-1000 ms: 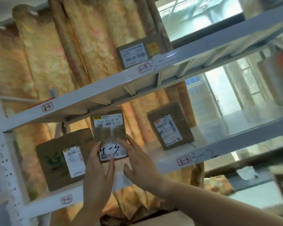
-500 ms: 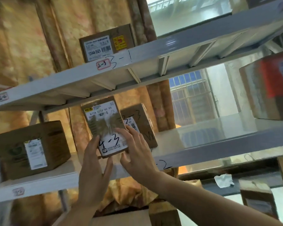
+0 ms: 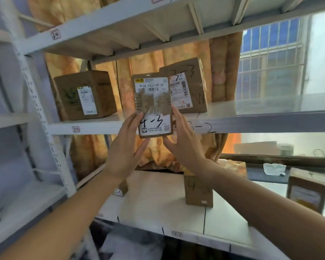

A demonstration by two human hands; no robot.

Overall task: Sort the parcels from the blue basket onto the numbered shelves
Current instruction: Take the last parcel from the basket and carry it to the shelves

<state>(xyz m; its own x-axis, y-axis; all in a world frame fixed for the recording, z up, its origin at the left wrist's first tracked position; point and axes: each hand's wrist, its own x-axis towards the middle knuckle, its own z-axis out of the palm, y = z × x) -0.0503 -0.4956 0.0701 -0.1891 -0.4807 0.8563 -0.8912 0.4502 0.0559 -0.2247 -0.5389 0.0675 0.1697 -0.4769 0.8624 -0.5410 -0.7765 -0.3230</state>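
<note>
The lower corner of the rear box [image 3: 190, 85] is hidden by the held parcel [image 3: 153, 106]. The shelf tag [image 3: 75, 129] is blurred and cannot be read.

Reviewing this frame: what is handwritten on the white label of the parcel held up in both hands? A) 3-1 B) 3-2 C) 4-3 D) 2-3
C: the held parcel, gripped between the left hand and the right hand, carries "4-3" in black marker on the lower part of its label.
</note>
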